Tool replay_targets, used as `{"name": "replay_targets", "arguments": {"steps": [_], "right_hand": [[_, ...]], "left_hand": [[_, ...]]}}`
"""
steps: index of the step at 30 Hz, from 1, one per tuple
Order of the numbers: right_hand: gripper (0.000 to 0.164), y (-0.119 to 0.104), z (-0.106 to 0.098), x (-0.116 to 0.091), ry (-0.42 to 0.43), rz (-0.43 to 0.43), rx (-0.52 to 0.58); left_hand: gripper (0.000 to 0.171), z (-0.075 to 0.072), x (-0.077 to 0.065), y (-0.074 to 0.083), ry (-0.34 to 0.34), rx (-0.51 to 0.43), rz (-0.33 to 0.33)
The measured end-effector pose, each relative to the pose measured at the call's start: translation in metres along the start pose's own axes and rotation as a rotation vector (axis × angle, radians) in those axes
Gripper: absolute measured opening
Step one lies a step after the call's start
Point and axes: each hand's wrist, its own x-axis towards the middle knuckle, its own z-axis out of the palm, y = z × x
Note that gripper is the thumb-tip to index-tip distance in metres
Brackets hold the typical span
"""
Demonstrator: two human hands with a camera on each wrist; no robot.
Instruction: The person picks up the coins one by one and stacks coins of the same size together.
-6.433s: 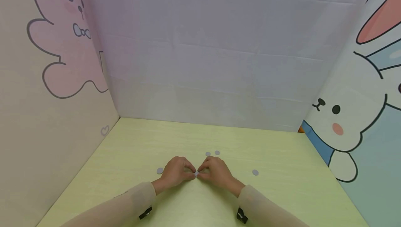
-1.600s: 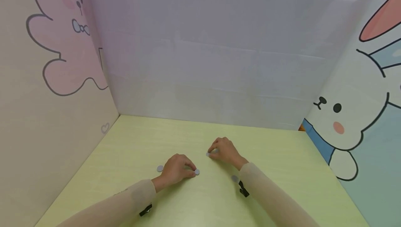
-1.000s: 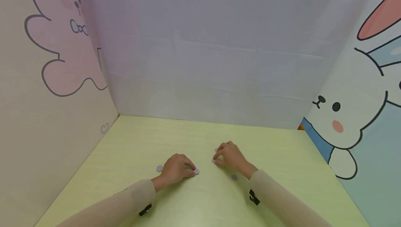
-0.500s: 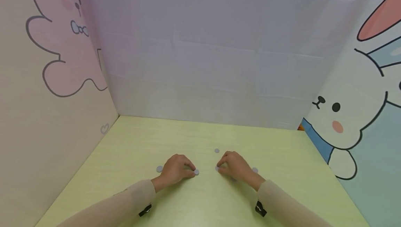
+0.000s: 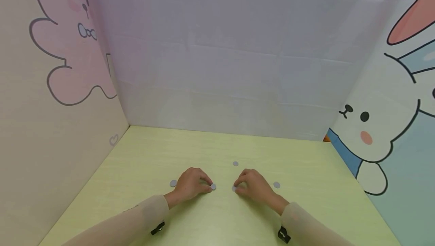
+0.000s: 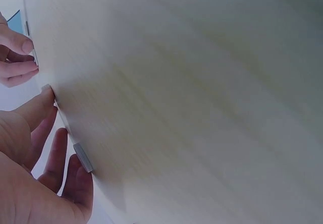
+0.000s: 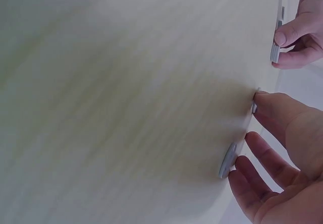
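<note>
On the pale yellow table lie small grey coins. My left hand (image 5: 191, 183) pinches a coin (image 5: 213, 187) between thumb and forefinger; in the right wrist view it looks like a small stack of coins (image 7: 275, 51) standing by the fingertips. To its right, with a gap between, my right hand (image 5: 254, 186) pinches another coin (image 5: 234, 188) at the table surface. Near that hand's curled lower fingers, a thick coin or short stack (image 7: 228, 161) rests in the right wrist view. A similar grey piece (image 6: 83, 157) stands beside the left hand's lower fingers.
One coin (image 5: 235, 163) lies farther back, one coin (image 5: 276, 185) right of the right hand, and one coin (image 5: 173, 183) left of the left hand. The table (image 5: 217, 223) is bounded by a pale back wall (image 5: 217, 68) and side panels with cartoon animals.
My right hand reached from beside the left hand to the back coins, pinched one and drew it towards me, stopping right of the left hand. My left hand stayed put.
</note>
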Motion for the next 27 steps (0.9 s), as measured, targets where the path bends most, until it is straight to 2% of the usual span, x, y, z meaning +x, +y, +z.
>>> {"name": "replay_targets", "arguments": {"steps": [13,20,27], "right_hand": [[0.005,-0.0018,0.0033,-0.0015,0.038,0.009,0.049],[0.007,-0.0025,0.0024,-0.0019,0.047,0.018,0.081],[0.01,-0.0004,-0.0008,-0.0029,0.026,0.033,0.116]], "left_hand": [[0.011,0.0015,0.0,0.0003,0.003,0.012,-0.001],[0.013,0.001,0.0004,-0.002,-0.003,0.01,0.033],[0.024,0.0017,0.004,-0.001,-0.039,0.043,0.025]]}}
